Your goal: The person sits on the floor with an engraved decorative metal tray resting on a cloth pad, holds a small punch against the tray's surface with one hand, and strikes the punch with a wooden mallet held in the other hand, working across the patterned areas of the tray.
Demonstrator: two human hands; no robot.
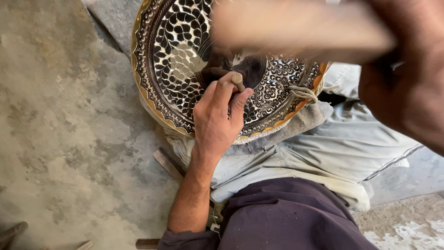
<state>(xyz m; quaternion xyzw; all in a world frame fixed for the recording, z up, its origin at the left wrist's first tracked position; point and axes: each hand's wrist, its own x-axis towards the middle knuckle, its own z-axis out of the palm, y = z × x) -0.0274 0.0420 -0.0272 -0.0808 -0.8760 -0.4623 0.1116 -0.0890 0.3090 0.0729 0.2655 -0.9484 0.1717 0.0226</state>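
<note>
A large round brass plate point(173, 55) with a dark engraved leaf and flower pattern rests on my lap over a grey cloth point(296, 127). My left hand point(217, 115) lies on the plate and pinches a small metal chisel point(237, 80) upright against its centre. My right hand point(409, 88) is raised close to the camera at the upper right. It grips a wooden hammer handle point(296, 28) that shows as a blurred streak above the plate. The hammer's head is not visible.
A rough concrete floor point(60, 125) fills the left side. A wooden strip point(167, 164) pokes out from under my leg, and other wood pieces point(14, 230) lie at the bottom left. My pale trousers point(333, 153) and dark shirt point(286, 217) fill the lower right.
</note>
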